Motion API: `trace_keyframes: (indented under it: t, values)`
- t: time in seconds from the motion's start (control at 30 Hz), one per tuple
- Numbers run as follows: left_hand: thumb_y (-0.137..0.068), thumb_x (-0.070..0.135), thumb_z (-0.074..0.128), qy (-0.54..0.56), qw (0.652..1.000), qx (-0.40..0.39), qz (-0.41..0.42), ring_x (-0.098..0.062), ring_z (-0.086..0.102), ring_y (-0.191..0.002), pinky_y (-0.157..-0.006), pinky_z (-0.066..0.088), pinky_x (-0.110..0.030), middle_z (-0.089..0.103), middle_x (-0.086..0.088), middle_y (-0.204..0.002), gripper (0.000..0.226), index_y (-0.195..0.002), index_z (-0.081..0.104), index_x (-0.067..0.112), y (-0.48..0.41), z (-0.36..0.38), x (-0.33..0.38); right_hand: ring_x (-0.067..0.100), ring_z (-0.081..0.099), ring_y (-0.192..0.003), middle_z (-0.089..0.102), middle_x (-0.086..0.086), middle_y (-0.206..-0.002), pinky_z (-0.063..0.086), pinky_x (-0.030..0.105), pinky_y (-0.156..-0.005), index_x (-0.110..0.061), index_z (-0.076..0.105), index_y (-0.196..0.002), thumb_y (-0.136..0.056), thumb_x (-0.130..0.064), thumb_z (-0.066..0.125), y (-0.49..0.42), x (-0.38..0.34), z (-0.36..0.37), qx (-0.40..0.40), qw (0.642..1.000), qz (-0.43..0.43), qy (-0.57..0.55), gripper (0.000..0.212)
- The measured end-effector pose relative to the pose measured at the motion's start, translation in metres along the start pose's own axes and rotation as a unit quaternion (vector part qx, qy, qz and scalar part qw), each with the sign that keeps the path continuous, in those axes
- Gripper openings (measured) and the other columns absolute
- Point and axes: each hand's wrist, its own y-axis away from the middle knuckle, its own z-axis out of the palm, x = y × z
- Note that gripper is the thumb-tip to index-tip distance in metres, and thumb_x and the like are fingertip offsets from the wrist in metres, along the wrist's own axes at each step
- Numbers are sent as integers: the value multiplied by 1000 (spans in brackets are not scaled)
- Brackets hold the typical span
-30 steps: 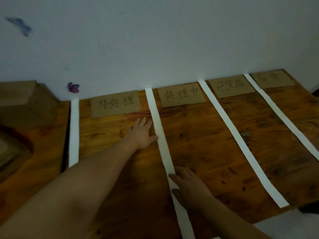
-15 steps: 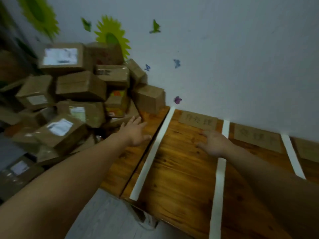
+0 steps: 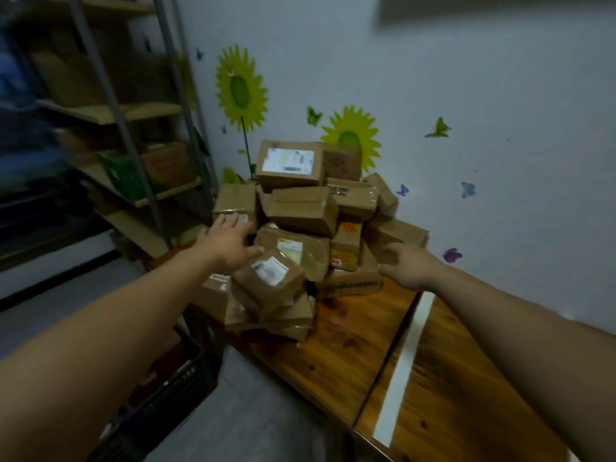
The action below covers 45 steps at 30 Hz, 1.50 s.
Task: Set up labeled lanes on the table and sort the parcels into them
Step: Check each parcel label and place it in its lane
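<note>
As left hand point(image 3: 230, 243), right hand point(image 3: 408, 265) reach spread-fingered, empty, toward heaped brown cardboard parcels point(image 3: 301, 208): sorting apparently starting; next, grip one.

Brown cardboard parcels point(image 3: 301, 208) heaped on table's point(image 3: 336, 358) far end.

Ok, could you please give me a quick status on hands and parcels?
Left hand open, reaching at parcel pile. Right hand open, at pile's right side. No parcel gripped yet. Nothing blocking the reach.
</note>
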Motion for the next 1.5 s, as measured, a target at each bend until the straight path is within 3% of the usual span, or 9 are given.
trace_keyframes:
  t: [0.23, 0.47, 0.6, 0.77, 0.87, 1.13, 1.27, 1.37, 1.5]
  values:
    - [-90, 54, 49, 77, 995, 26, -49, -30, 3, -146, -118, 12, -49, 8, -6, -159, 72, -150, 20, 25, -53, -51, -69, 23, 50, -124, 49, 4, -142, 43, 34, -99, -23, 42, -142, -89, -48, 57, -66, -105, -24, 58, 996, -44, -57, 60]
    - [-88, 47, 58, 217, 975, 41, -33, -27, 19, -144, -117, 21, -41, 19, -8, -157, 76, -149, 23, 18, -140, -65, -62, 25, 42, -131, 41, 5, -148, 37, 29, -97, -19, 35, -147, -92, -44, 56, -147, -139, -60, 128, 991, -30, -35, 63]
    - [-90, 36, 59, 286, 957, 31, -26, -26, 28, -140, -110, 27, -36, 24, -8, -155, 75, -150, 20, 14, -194, -57, -39, 26, 51, -122, 50, 6, -140, 41, 29, -90, -14, 39, -141, -90, -40, 60, -214, -136, -61, 145, 982, -9, -122, 61]
    - [-92, 30, 57, 423, 905, -1, -51, -26, 45, -128, -104, 36, -38, 41, -5, -145, 70, -149, 20, 14, -253, -31, -14, 28, 55, -118, 57, 8, -131, 42, 31, -95, -10, 48, -133, -90, -27, 60, -275, -134, -47, 122, 966, 27, -228, 48]
    - [-93, 24, 56, 483, 874, -17, -57, -23, 53, -120, -102, 42, -39, 54, -7, -135, 49, -138, 40, 13, -267, -21, -12, 29, 56, -116, 58, 7, -130, 43, 33, -94, -11, 47, -131, -88, -27, 62, -289, -137, -40, 140, 957, 31, -253, 49]
    - [-94, 17, 53, 574, 813, 64, 70, -14, 56, -114, -99, 47, -37, 58, 3, -127, 39, -131, 46, 26, -234, -56, -30, 16, 59, -108, 60, -9, -116, 50, 45, -94, -29, 43, -132, -86, -19, 62, -242, -167, -72, 277, 889, -39, -362, 50]
    - [-95, 16, 52, 586, 792, 100, 139, -13, 59, -105, -83, 51, -25, 61, 10, -110, 30, -116, 46, 36, -191, -81, -45, 11, 58, -108, 56, -19, -115, 53, 44, -91, -36, 39, -135, -88, -24, 62, -184, -191, -70, 330, 862, -54, -380, 53]
    - [-94, 15, 54, 601, 772, 115, 174, -11, 59, -106, -86, 52, -28, 58, 20, -103, 35, -114, 43, 42, -150, -91, -58, -2, 56, -98, 51, -31, -103, 53, 40, -92, -38, 38, -134, -92, -22, 59, -130, -211, -63, 357, 852, -68, -377, 49]
    - [-92, 10, 56, 628, 738, 102, 223, -5, 57, -106, -84, 52, -25, 56, 20, -108, 49, -118, 37, 46, -102, -93, -70, -8, 52, -98, 48, -34, -104, 54, 32, -89, -45, 37, -130, -93, -19, 59, -66, -225, -52, 391, 843, -73, -362, 50]
